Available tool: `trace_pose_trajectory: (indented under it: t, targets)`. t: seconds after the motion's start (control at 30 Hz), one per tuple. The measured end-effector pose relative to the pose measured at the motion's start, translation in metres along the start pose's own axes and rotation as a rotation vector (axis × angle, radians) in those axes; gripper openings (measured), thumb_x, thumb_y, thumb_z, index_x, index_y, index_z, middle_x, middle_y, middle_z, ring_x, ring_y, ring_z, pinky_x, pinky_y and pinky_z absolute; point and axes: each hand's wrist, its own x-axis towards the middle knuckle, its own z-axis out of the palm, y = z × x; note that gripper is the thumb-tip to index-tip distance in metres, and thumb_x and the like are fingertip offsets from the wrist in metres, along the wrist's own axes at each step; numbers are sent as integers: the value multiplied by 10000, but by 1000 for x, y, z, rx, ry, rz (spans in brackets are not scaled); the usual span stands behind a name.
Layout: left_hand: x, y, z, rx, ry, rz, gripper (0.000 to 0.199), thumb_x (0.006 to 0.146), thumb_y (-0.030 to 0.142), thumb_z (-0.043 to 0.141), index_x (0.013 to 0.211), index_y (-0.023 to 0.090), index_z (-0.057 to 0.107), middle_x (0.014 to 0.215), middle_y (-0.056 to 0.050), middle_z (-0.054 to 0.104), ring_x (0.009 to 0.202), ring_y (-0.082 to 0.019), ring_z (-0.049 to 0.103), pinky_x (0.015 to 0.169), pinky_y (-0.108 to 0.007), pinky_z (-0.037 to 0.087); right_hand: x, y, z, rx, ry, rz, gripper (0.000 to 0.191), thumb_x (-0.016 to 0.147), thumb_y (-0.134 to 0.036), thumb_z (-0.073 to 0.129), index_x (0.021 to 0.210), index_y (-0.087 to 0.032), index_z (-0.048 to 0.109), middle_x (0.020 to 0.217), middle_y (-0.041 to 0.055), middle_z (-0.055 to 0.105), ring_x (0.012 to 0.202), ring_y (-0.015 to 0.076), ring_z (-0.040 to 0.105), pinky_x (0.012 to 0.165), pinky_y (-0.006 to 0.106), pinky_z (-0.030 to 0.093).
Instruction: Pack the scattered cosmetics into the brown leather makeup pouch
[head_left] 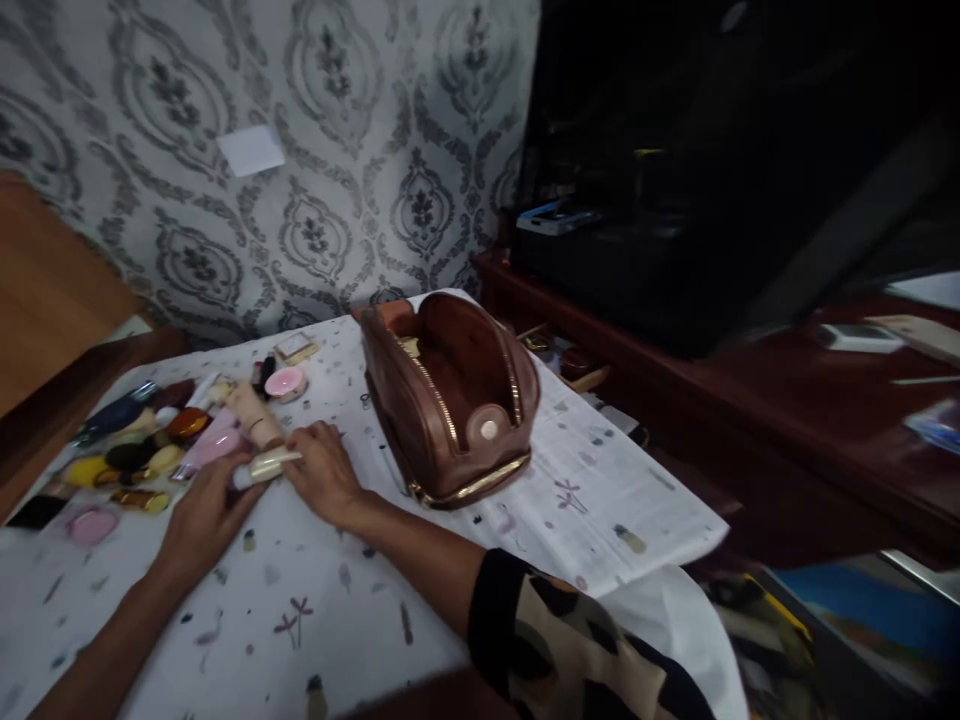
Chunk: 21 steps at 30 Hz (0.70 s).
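On the tablecloth [360,575], cosmetics [129,457] lie left of the bag [397,400]. A tube [266,466] is between my left hand [199,515] and right hand [324,470], at their right edge. Behind: wall [315,130]. Right: cabinet [810,410].

No lettering you can read from here.
Pale tube [268,466], pink round pot [286,383], brown bag [420,410] with its round pale disc [489,430], white sheet on the wall [251,150]: too small, dim or blurred for you to make out any label, brand or number.
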Motion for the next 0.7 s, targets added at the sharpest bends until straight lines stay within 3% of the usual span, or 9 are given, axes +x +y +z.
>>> trace_pose_trajectory:
  t: [0.1, 0.3, 0.43, 0.7]
  targets:
    - [-2, 1, 2, 19, 31, 55, 437, 930, 580, 505, 1140, 208, 595, 1122, -99, 682, 995, -278, 659, 866, -391, 532, 2, 3, 1, -10, 9, -19, 154, 884, -184, 620, 1036, -207, 625, 1080, 71, 569, 1108, 244, 505, 1013, 394, 421]
    - [-5, 3, 4, 7, 58, 154, 315, 996, 464, 487, 1138, 200, 584, 1079, -84, 672, 960, -236, 654, 828, -353, 539, 3, 11, 7, -116, 17, -117, 158, 850, -178, 668, 987, -203, 593, 1043, 79, 602, 1058, 256, 529, 955, 404, 442]
    - [-5, 2, 5, 43, 73, 173, 278, 1001, 422, 502, 1149, 200, 581, 1083, -93, 661, 1038, -256, 629, 859, -378, 538, 2, 16, 9, -200, 23, -152, 138, 866, -192, 633, 997, -201, 590, 1039, 98, 626, 1032, 280, 539, 917, 428, 445]
    - [-4, 6, 2, 129, 75, 151, 228, 1008, 367, 503, 1126, 188, 580, 1120, -109, 623, 1066, -284, 574, 931, -457, 503, 3, 21, 7, -112, 28, -204, 195, 853, -169, 574, 1035, -224, 620, 1059, 90, 630, 1050, 286, 554, 949, 452, 462]
